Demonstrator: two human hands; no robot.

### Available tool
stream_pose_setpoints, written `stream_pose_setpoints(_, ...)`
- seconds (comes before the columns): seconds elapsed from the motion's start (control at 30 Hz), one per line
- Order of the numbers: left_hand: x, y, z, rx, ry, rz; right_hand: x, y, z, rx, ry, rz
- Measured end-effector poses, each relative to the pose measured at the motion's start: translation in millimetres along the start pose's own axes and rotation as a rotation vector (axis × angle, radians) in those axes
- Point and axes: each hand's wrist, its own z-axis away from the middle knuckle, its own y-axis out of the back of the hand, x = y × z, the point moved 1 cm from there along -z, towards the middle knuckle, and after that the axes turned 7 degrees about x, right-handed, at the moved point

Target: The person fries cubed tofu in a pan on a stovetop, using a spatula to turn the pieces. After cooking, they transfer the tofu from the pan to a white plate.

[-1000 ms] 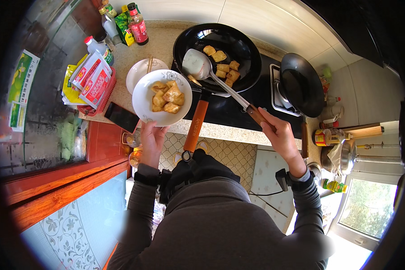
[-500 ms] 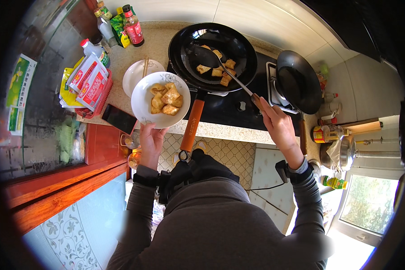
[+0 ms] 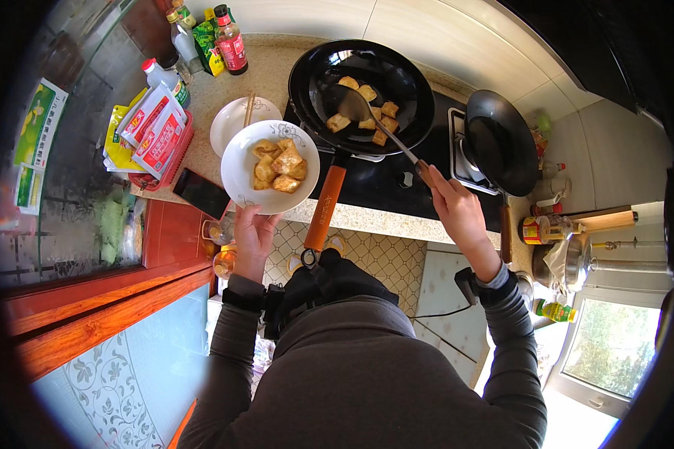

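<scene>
Lower into the wok [image 3: 361, 93] now, the spatula [image 3: 367, 120] stays clamped in the right hand [image 3: 457, 213]; left hand [image 3: 253, 233] grips the plate [image 3: 271, 166] rim.

Wok [image 3: 311, 90] sits on stove at back, food pieces [image 3: 367, 112] in it w/ spatula [image 3: 356, 108] among them. Plate [image 3: 236, 161] of pieces is left of wok handle [image 3: 326, 202], bowl [image 3: 225, 123] behind it, phone [image 3: 201, 193] to its left. 2nd wok [image 3: 502, 142] is right of 1st.

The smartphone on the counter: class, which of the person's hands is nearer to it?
Left. The left hand holds the white plate just beside the smartphone; the right hand grips the spatula farther away.
</scene>
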Motion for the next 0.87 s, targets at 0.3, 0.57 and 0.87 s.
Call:
stream_pose_setpoints(0.3, -2, -2, -3, 0.019, 0.007, -0.011, -6, 1, -2, -0.067, -0.15, -0.111)
stream_pose_setpoints(0.57, -3, -3, -4, 0.017, 0.008, -0.013, -12, 12, 6, -0.089, -0.135, -0.215)
stream_pose_setpoints(0.87, -3, -5, -5, 0.0, 0.009, 0.003, -17, 40, 8, -0.2, -0.332, -0.497)
